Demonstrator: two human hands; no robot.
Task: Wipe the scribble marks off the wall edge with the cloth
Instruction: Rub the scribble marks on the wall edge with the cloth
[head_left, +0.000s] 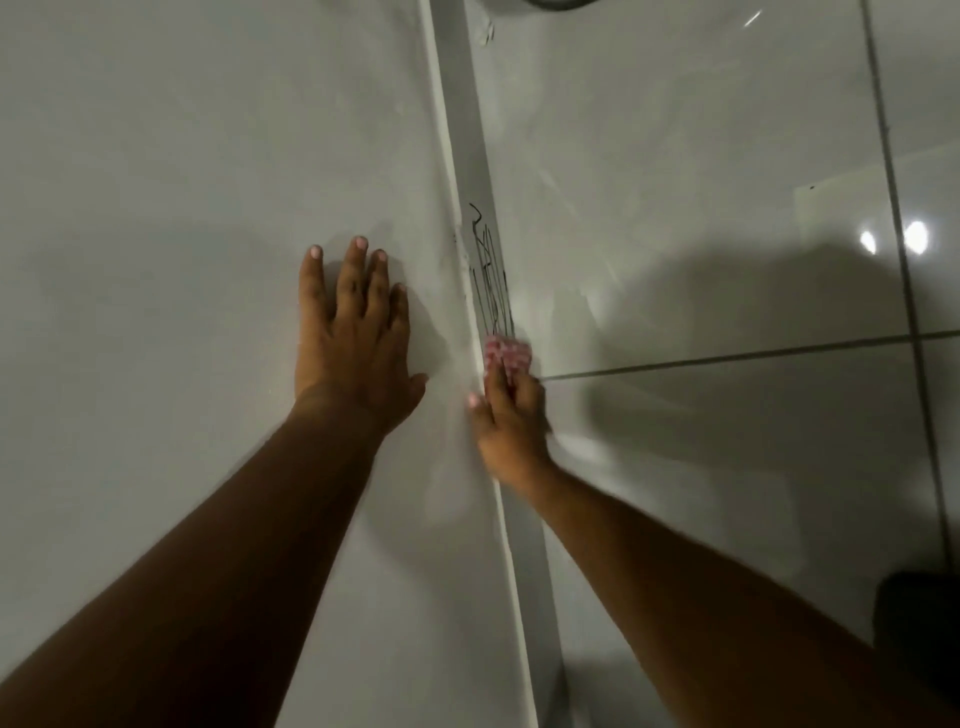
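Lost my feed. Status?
Left hand flat on wall. Right hand presses cloth at scribble marks' lower end. Marks remain. Nothing blocking.

Grey wall (182, 156), glossy tiled floor (727, 156), dim light.

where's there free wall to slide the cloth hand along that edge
Free: the wall edge above the scribble marks, and below the right hand. Crowded: the cloth sits at the marks' lower end, left hand flat beside.
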